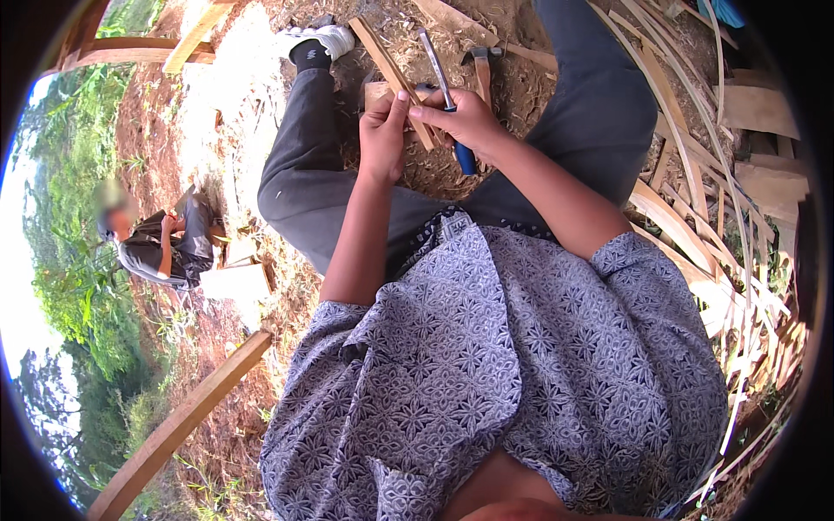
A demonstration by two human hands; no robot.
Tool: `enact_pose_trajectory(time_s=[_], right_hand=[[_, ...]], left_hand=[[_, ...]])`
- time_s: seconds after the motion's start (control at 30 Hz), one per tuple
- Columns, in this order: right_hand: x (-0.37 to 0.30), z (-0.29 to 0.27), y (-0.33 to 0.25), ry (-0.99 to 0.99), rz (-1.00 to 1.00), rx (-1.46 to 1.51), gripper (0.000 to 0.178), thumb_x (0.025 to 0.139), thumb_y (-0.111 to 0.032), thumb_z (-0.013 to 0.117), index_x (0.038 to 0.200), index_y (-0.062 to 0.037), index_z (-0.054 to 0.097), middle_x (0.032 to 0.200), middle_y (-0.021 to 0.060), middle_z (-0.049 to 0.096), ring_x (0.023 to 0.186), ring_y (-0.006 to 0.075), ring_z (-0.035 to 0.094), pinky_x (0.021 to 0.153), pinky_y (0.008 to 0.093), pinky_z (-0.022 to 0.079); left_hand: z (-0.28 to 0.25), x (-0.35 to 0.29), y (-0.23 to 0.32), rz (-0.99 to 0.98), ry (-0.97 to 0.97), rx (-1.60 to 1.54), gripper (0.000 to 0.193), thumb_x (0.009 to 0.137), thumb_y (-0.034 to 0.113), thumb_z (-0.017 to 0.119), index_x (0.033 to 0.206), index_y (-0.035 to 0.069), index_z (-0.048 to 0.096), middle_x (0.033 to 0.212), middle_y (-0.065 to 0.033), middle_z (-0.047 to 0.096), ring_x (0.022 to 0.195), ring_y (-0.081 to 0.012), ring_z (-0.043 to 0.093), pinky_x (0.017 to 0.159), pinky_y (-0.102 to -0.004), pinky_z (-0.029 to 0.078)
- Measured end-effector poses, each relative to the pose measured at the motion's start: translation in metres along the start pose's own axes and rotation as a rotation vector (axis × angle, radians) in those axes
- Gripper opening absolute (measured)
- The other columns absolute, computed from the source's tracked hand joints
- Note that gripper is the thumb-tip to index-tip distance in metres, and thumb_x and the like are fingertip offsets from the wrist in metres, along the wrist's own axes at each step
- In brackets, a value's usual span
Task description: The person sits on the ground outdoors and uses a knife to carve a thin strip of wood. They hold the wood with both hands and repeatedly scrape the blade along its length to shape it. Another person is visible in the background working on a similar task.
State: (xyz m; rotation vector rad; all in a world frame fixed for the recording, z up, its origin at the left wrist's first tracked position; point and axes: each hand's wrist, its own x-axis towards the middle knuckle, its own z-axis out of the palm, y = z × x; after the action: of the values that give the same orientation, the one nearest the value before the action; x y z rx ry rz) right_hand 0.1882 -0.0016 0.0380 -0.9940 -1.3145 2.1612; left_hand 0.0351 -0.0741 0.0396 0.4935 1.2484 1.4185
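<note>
A narrow wooden strip (380, 48) slants between my hands, its near end just past my fingers. My left hand (382, 139) is closed round its lower part, thumb pressed on top. Beside it, my right hand (469, 122) is closed with a chisel (436, 69) in its grip; the metal blade points away from me and the blue handle (466, 160) sticks out below the palm. The right thumb and fingertips also meet the strip. Beyond the right hand a hammer (482, 69) with a wooden handle lies on the ground. My right fingers are partly hidden.
My bent legs frame the work, with a shoe (326, 40) at the far left. Wood shavings litter the soil. Long thin strips and offcuts (686, 226) pile up at the right. A wooden beam (187, 421) stands at lower left. Another person (165, 243) sits farther left.
</note>
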Motion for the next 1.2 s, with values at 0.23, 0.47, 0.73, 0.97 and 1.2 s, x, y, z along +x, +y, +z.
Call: enact_pose_trajectory(time_s=[0.23,0.47,0.73,0.97,1.2], right_hand=[[-0.018,-0.022,-0.007,0.064,0.039,0.193,0.024,0.092,-0.03,0.079,0.096,-0.0103,0.066,0.076,-0.0044,0.06,0.06,0.0047,0.054,0.051,0.0234,0.045],[-0.03,-0.094,-0.03,0.073,0.102,-0.007,0.022,0.094,-0.029,0.077,0.09,-0.0156,0.059,0.072,-0.0063,0.053,0.056,0.0011,0.046,0.048,0.0198,0.038],[-0.034,-0.079,-0.043,0.073,0.069,-0.027,0.021,0.096,-0.027,0.073,0.091,-0.0163,0.056,0.07,-0.0069,0.05,0.055,0.0003,0.045,0.046,0.0191,0.037],[-0.022,0.026,0.0,0.431,-0.135,-0.045,0.021,0.096,-0.024,0.072,0.09,-0.0061,0.063,0.067,-0.0033,0.055,0.054,0.0062,0.053,0.049,0.0258,0.046],[-0.011,0.02,0.027,0.565,-0.508,-0.435,0.021,0.091,-0.02,0.078,0.093,-0.0022,0.066,0.078,0.0073,0.07,0.068,0.0127,0.066,0.062,0.0293,0.051]], left_hand=[[0.018,-0.02,0.019,-0.071,0.012,-0.123,0.03,0.108,0.024,0.059,0.119,-0.001,0.071,0.092,-0.004,0.072,0.075,-0.0108,0.068,0.063,-0.0271,0.058],[-0.029,-0.031,0.039,-0.152,-0.011,0.247,0.034,0.107,0.033,0.059,0.117,0.004,0.075,0.067,0.0064,0.051,0.054,-0.0028,0.047,0.047,-0.0215,0.039],[-0.01,-0.036,0.025,-0.005,0.118,0.2,0.032,0.107,0.028,0.059,0.107,0.002,0.077,0.067,0.007,0.053,0.053,-0.0032,0.043,0.049,-0.0223,0.036],[0.044,-0.029,-0.001,0.011,0.278,-0.297,0.031,0.11,0.031,0.05,0.113,0.005,0.066,0.069,0.0015,0.054,0.055,-0.0075,0.05,0.045,-0.0242,0.04],[0.057,-0.03,0.012,-0.045,0.281,-0.469,0.029,0.111,0.033,0.046,0.111,0.009,0.061,0.072,0.0007,0.056,0.056,-0.0085,0.051,0.046,-0.0253,0.04]])
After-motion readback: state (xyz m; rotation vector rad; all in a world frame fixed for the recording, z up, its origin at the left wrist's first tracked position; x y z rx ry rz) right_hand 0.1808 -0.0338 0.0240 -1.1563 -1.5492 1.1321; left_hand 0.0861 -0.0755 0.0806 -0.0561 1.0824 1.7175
